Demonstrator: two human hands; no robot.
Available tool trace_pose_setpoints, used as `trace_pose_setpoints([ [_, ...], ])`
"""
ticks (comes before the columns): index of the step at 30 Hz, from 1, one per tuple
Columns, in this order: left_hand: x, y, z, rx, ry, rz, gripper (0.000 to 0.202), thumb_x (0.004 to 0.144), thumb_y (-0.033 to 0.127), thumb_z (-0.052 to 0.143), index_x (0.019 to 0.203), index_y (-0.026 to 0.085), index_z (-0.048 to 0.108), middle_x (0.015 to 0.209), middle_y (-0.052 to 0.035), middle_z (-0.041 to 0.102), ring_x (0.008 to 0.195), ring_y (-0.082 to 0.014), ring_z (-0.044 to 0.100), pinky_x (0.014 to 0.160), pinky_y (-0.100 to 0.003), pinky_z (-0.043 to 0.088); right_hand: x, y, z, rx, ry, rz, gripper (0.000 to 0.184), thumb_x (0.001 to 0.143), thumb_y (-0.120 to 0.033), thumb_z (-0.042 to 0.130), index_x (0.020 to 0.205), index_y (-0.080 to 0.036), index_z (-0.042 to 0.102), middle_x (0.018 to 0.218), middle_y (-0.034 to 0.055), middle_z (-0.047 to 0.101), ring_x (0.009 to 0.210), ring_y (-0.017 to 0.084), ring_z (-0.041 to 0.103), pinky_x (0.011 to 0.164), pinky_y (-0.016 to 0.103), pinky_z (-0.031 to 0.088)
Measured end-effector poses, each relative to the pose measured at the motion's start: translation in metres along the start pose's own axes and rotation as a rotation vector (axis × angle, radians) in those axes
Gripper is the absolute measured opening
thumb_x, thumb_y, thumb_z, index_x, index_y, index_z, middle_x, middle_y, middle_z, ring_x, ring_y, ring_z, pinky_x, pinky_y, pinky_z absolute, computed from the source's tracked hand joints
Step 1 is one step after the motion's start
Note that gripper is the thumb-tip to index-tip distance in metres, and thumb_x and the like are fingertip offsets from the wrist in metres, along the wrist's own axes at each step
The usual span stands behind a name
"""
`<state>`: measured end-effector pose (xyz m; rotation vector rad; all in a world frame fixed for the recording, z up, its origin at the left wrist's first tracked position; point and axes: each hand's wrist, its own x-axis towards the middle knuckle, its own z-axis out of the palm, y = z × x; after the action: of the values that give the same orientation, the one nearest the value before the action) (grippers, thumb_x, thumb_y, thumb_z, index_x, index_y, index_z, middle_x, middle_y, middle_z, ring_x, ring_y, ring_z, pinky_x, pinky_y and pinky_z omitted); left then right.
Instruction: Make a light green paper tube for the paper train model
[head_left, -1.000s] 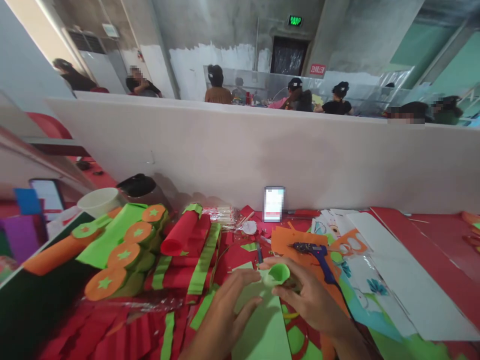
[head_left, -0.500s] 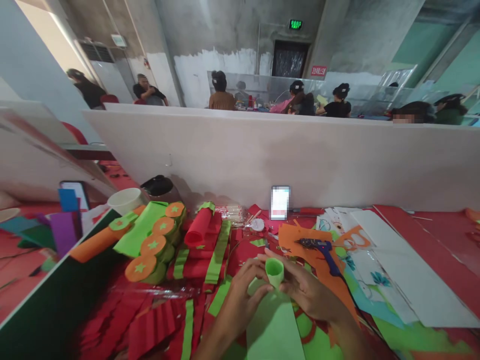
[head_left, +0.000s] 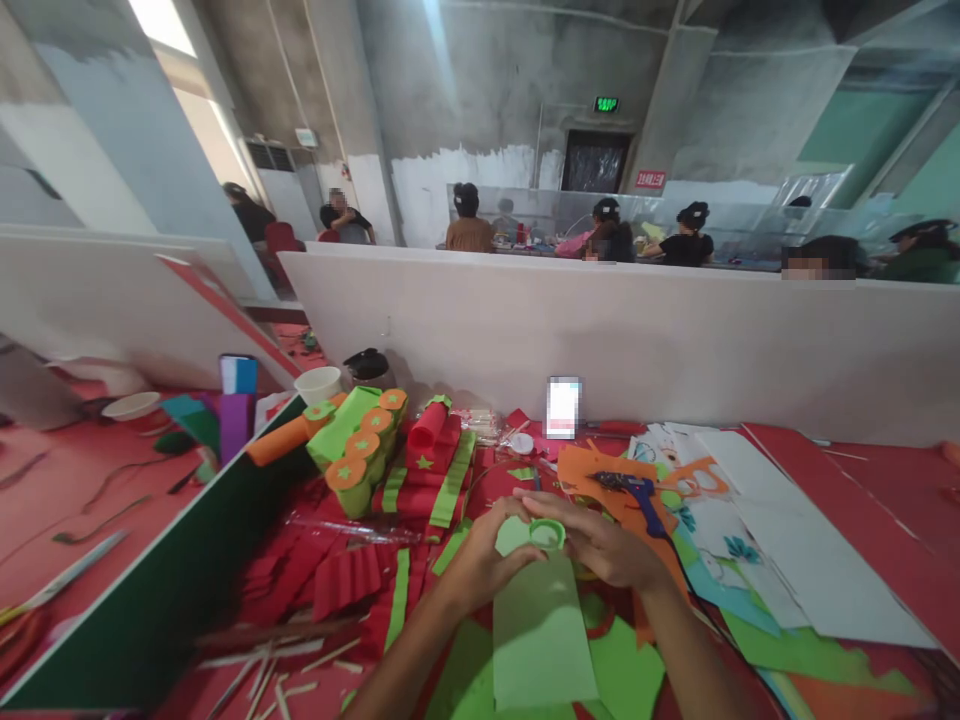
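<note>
Both my hands meet over a light green foam sheet [head_left: 541,635] whose far end is curled into a small tube [head_left: 546,533]. My left hand [head_left: 484,560] pinches the left side of the rolled end. From the other side, my right hand [head_left: 604,545] grips the roll, fingers wrapped over its top. The flat part of the sheet runs toward me over other green and red pieces.
A blue glue gun [head_left: 634,492] lies on orange foam just beyond my right hand. Green rolls with orange star caps [head_left: 360,440] and red rolls [head_left: 427,430] stand left. A phone [head_left: 563,407] leans on the white partition. Orange scissors [head_left: 694,478], white sheets and wooden sticks [head_left: 285,670] lie around.
The view has pulled back and swung left. The rolled end has dropped from upright to lying low under my fingers, and both hands have closed tighter round it.
</note>
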<state>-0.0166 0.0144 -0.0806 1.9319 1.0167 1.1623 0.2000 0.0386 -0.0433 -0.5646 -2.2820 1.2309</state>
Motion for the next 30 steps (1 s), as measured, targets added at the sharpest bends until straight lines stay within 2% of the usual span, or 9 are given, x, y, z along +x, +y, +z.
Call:
trace_pose_setpoints([
  [3, -0.006, 0.003, -0.003, 0.086, -0.027, 0.023, 0.037, 0.081, 0.033, 0.068, 0.115, 0.022, 0.058, 0.116, -0.0088, 0.068, 0.106, -0.0235, 0.063, 0.092, -0.035, 0.050, 0.000, 0.003, 0.000, -0.033, 0.008, -0.039, 0.052, 0.098, -0.039, 0.047, 0.148, -0.031, 0.035, 0.154, 0.0055, 0.036, 0.143, 0.023, 0.030, 0.116, 0.045, 0.026],
  [6, -0.012, 0.001, -0.003, 0.140, -0.046, 0.064, 0.036, 0.087, 0.029, 0.062, 0.121, 0.023, 0.056, 0.121, -0.0086, 0.066, 0.112, -0.0225, 0.061, 0.095, -0.035, 0.048, 0.002, 0.004, 0.003, -0.029, 0.023, -0.036, 0.047, 0.099, -0.038, 0.046, 0.145, -0.033, 0.041, 0.152, 0.0051, 0.041, 0.140, 0.022, 0.035, 0.115, 0.044, 0.029],
  [10, -0.018, -0.009, -0.003, 0.170, -0.023, 0.117, 0.029, 0.089, 0.027, 0.059, 0.117, 0.022, 0.059, 0.119, -0.0088, 0.066, 0.112, -0.0218, 0.060, 0.095, -0.036, 0.048, 0.008, 0.009, 0.013, 0.054, 0.079, -0.056, 0.042, 0.096, -0.039, 0.052, 0.137, -0.033, 0.053, 0.147, 0.0059, 0.048, 0.135, 0.022, 0.043, 0.112, 0.041, 0.033],
  [16, -0.023, -0.019, -0.003, 0.212, 0.012, 0.063, 0.029, 0.083, 0.030, 0.067, 0.110, 0.021, 0.060, 0.114, -0.0089, 0.068, 0.108, -0.0234, 0.062, 0.093, -0.038, 0.049, 0.016, 0.028, 0.024, 0.157, 0.246, -0.084, 0.031, 0.089, -0.040, 0.064, 0.117, -0.030, 0.070, 0.128, 0.0083, 0.063, 0.120, 0.024, 0.056, 0.101, 0.040, 0.044],
  [21, -0.024, -0.019, -0.003, 0.170, 0.028, 0.059, 0.033, 0.081, 0.034, 0.069, 0.110, 0.020, 0.059, 0.110, -0.0090, 0.067, 0.105, -0.0244, 0.062, 0.089, -0.038, 0.050, 0.015, 0.038, 0.025, 0.130, 0.274, -0.023, 0.032, 0.088, -0.044, 0.064, 0.112, -0.025, 0.073, 0.122, 0.0109, 0.066, 0.111, 0.024, 0.060, 0.096, 0.040, 0.047],
  [25, -0.021, -0.017, -0.004, 0.163, -0.011, 0.042, 0.038, 0.080, 0.039, 0.070, 0.110, 0.020, 0.058, 0.108, -0.0096, 0.066, 0.102, -0.0248, 0.062, 0.087, -0.038, 0.050, 0.015, 0.040, 0.026, 0.129, 0.297, -0.015, 0.030, 0.087, -0.044, 0.064, 0.109, -0.025, 0.074, 0.118, 0.0106, 0.067, 0.108, 0.024, 0.062, 0.095, 0.041, 0.047],
  [30, -0.019, -0.020, -0.004, 0.187, 0.021, 0.129, 0.033, 0.084, 0.037, 0.066, 0.110, 0.020, 0.057, 0.108, -0.0094, 0.065, 0.102, -0.0232, 0.061, 0.089, -0.036, 0.049, 0.015, 0.040, 0.025, 0.154, 0.303, -0.002, 0.027, 0.087, -0.041, 0.065, 0.107, -0.027, 0.075, 0.117, 0.0095, 0.068, 0.109, 0.024, 0.062, 0.093, 0.039, 0.048],
])
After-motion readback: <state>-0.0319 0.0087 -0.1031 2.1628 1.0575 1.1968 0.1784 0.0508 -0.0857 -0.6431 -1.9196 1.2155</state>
